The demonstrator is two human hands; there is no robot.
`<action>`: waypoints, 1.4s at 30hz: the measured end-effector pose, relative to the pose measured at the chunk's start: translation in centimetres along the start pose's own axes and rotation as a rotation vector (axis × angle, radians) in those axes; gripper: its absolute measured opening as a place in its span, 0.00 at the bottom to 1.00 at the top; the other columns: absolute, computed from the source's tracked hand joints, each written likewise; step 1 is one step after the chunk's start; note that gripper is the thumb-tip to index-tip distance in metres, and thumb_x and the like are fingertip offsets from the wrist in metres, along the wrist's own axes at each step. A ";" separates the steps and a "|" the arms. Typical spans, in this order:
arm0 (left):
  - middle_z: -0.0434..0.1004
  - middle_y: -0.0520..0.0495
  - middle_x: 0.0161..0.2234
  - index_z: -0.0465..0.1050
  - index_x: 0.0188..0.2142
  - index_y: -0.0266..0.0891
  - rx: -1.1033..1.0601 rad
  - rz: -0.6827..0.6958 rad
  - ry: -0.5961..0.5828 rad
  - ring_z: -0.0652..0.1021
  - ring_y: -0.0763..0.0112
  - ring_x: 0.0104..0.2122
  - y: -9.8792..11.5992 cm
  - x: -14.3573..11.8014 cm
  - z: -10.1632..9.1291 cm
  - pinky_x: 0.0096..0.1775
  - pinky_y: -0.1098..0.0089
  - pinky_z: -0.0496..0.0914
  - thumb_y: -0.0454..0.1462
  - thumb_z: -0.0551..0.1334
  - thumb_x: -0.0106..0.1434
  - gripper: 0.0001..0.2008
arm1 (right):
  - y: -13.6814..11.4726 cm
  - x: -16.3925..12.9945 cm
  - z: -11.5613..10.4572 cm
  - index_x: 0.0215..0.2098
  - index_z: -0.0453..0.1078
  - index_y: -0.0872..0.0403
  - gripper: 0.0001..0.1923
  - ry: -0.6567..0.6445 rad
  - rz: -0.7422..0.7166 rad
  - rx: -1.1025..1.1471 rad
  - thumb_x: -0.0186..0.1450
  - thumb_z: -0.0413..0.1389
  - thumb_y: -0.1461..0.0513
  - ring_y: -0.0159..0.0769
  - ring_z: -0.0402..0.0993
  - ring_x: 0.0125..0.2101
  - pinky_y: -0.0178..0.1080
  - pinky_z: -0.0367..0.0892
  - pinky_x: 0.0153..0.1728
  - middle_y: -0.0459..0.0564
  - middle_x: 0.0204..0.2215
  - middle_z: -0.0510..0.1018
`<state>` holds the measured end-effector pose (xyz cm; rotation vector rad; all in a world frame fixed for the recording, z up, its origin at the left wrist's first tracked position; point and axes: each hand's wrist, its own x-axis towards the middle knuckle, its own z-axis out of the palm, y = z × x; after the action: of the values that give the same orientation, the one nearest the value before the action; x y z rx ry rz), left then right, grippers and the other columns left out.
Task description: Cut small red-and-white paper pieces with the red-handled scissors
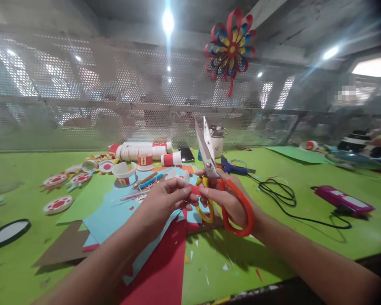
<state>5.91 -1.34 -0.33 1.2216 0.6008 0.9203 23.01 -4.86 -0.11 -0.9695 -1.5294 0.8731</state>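
Note:
My right hand [230, 199] grips a pair of scissors [209, 161] by their orange and yellow handles, the blades apart and pointing up. My left hand [165, 199] pinches a small red paper piece [194, 189] between thumb and fingers, right beside the scissor handles. Both hands meet above sheets of blue paper [111, 216] and red paper [165, 262] lying on the green table [305, 237].
Red-and-white paper cups [146, 154] and round cup-flower pieces [59, 204] lie at the back left. A blue glue gun [233, 167] with a black cord [282, 197], a white jar [216, 140] and a purple device [343, 199] sit to the right. A paper pinwheel [230, 46] hangs on the mesh wall.

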 end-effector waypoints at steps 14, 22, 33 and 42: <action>0.76 0.46 0.30 0.74 0.29 0.34 -0.018 -0.012 -0.019 0.75 0.72 0.32 -0.3 0.0 0.0 0.36 0.71 0.69 0.35 0.64 0.56 0.05 | -0.2 -0.5 -0.2 0.44 0.69 0.53 0.15 0.043 0.036 0.062 0.57 0.59 0.64 0.33 0.70 0.24 0.37 0.68 0.26 0.42 0.24 0.73; 0.77 0.49 0.28 0.73 0.28 0.34 -0.173 -0.034 0.064 0.76 0.74 0.30 -0.8 -0.1 0.9 0.39 0.71 0.69 0.31 0.67 0.52 0.04 | 0.2 -0.9 0.9 0.46 0.66 0.52 0.16 0.103 0.045 0.110 0.59 0.58 0.63 0.32 0.69 0.25 0.37 0.68 0.28 0.43 0.26 0.71; 0.75 0.51 0.28 0.72 0.28 0.35 -0.141 -0.012 0.128 0.74 0.76 0.29 0.1 0.2 0.0 0.33 0.73 0.68 0.32 0.66 0.54 0.04 | -0.6 -0.9 0.2 0.47 0.65 0.55 0.15 0.001 0.148 -0.040 0.63 0.55 0.57 0.33 0.68 0.23 0.36 0.67 0.25 0.44 0.24 0.69; 0.73 0.51 0.26 0.71 0.28 0.34 -0.183 0.152 0.270 0.73 0.77 0.27 3.1 0.7 -2.4 0.29 0.75 0.65 0.34 0.66 0.54 0.05 | -0.9 -0.1 -1.6 0.37 0.70 0.56 0.14 -0.332 0.054 -0.474 0.66 0.51 0.54 0.37 0.67 0.25 0.36 0.62 0.24 0.49 0.26 0.73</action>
<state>3.46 0.72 2.06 0.9962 0.6272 1.2535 24.52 -5.26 0.91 -1.2511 -2.0616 0.7477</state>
